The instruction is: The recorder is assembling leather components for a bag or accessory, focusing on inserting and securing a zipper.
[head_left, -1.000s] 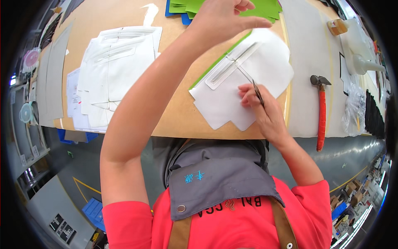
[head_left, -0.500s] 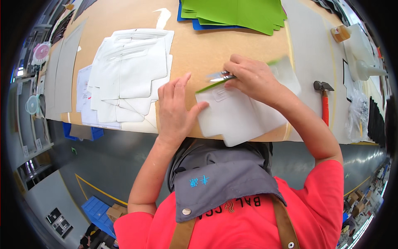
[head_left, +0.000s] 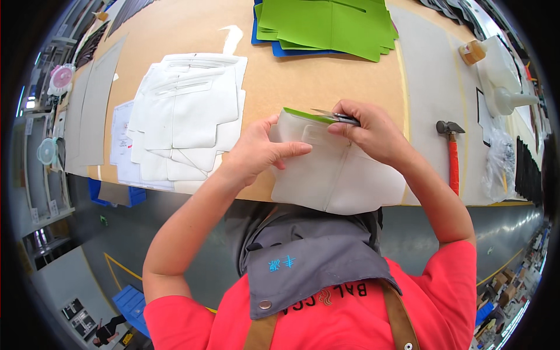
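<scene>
A white panel point(head_left: 350, 181) with a green strip point(head_left: 300, 112) along its top edge rests at the table's front, tilted up slightly. My left hand point(head_left: 262, 149) grips its left edge, thumb over the face, fingers partly hidden behind it. My right hand point(head_left: 370, 131) is closed round small metal scissors point(head_left: 348, 118), whose blades point left along the green strip. The panel has a faint slotted outline near its upper left. Left of my hands lies a pile of white cut pieces point(head_left: 192, 108) over printed paper sheets point(head_left: 122, 149).
Green sheets point(head_left: 326, 23) on blue ones point(head_left: 303, 52) lie at the back. A hammer point(head_left: 452, 157), amber bottle point(head_left: 472, 52), white jug point(head_left: 500, 76) and plastic bag point(head_left: 499, 166) are at right. Small fans point(head_left: 48, 151) stand at left; another person point(head_left: 105, 332) is at lower left.
My left hand has come down from the back and taken hold of the panel. The panel has turned and slid toward me. My right hand has brought the scissors to its top edge.
</scene>
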`<state>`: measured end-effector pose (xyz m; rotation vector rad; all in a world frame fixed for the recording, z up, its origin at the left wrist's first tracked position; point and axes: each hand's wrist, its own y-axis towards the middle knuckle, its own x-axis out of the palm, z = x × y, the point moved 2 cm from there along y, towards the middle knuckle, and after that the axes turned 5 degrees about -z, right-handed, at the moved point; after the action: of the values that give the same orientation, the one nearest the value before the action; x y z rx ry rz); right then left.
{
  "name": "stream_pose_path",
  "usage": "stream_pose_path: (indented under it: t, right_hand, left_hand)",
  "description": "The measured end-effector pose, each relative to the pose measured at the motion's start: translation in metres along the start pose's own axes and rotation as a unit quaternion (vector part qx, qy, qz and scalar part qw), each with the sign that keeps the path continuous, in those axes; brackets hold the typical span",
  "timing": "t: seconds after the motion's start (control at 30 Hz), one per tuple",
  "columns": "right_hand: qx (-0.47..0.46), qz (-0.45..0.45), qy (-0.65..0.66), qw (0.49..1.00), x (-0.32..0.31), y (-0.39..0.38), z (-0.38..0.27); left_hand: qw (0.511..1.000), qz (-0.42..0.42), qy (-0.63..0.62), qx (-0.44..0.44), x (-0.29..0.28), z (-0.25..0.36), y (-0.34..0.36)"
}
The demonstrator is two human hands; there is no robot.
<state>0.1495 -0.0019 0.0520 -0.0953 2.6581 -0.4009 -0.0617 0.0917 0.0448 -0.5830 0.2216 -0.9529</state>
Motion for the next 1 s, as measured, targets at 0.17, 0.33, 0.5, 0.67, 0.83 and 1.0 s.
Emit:
stream_pose_path:
  t: [0.17,0.33,0.5,0.67,0.83,1.0]
  right_hand:
    - [0.04,-0.058,0.036,0.997,0.005,-0.001,-0.001]
    - [0.054,-0.073,0.087,0.992,0.01,0.003,0.013]
    - [0.002,-0.038,0.081,0.996,0.018,0.007,0.022]
    - [-0.021,0.029,0.067,0.997,0.022,0.003,0.02]
    - [-0.092,0.129,-0.071,0.985,0.014,-0.014,0.017]
    - [-0.006,0.026,0.042,0.999,-0.001,-0.032,0.006]
  left_hand:
    - [1.0,0.006,-0.011,-0.026,0.005,-0.006,-0.005]
    - [0.997,-0.037,-0.02,-0.06,0.0,-0.007,-0.005]
    - [0.989,-0.112,-0.059,-0.072,0.002,-0.009,-0.004]
    - [0.989,-0.072,-0.108,-0.075,0.005,-0.017,-0.003]
    - [0.985,-0.059,-0.137,-0.088,0.004,-0.017,0.003]
    - [0.983,-0.05,-0.146,-0.094,0.005,-0.018,0.005]
